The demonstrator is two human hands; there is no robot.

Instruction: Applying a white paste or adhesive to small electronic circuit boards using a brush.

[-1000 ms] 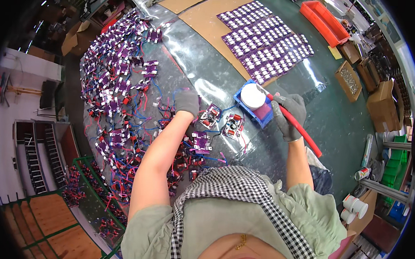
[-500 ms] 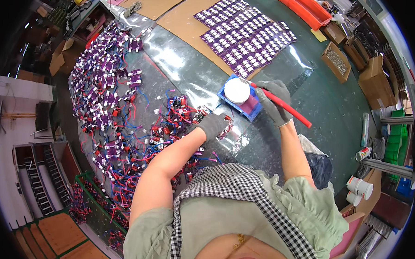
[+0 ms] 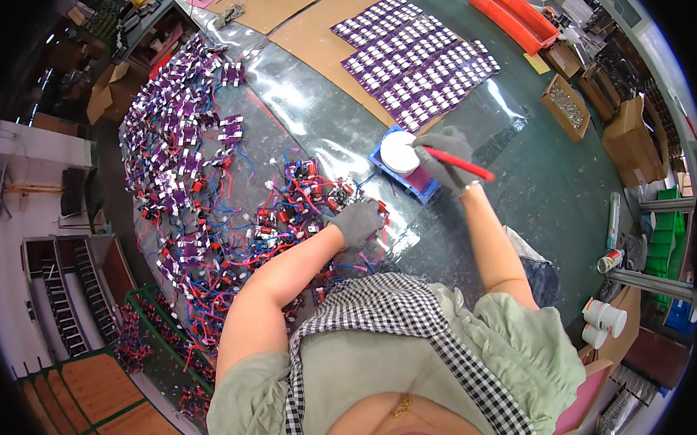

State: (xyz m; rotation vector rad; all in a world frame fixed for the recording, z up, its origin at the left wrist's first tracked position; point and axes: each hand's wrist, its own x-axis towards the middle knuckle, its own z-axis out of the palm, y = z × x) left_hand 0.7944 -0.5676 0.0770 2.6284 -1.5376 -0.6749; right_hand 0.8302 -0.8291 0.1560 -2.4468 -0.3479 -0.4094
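Note:
My left hand point(image 3: 358, 221), in a grey glove, rests closed on a small wired circuit board among a heap of red and blue wired boards point(image 3: 299, 200). My right hand point(image 3: 443, 153), also gloved, grips a red-handled brush point(image 3: 469, 165) and holds its tip over a small white pot point(image 3: 399, 151) standing in a blue tray point(image 3: 423, 191). The brush tip itself is hidden behind the glove.
Many purple boards with red and blue wires point(image 3: 182, 148) cover the table's left side. Rows of purple panels point(image 3: 417, 65) lie on brown card at the back. An orange bin point(image 3: 513, 15), cardboard boxes point(image 3: 567, 106) and white cups point(image 3: 602, 316) stand to the right.
My left hand has drawn nearer to my body and closed on a board at the heap's edge. My right hand stays at the white pot with the brush.

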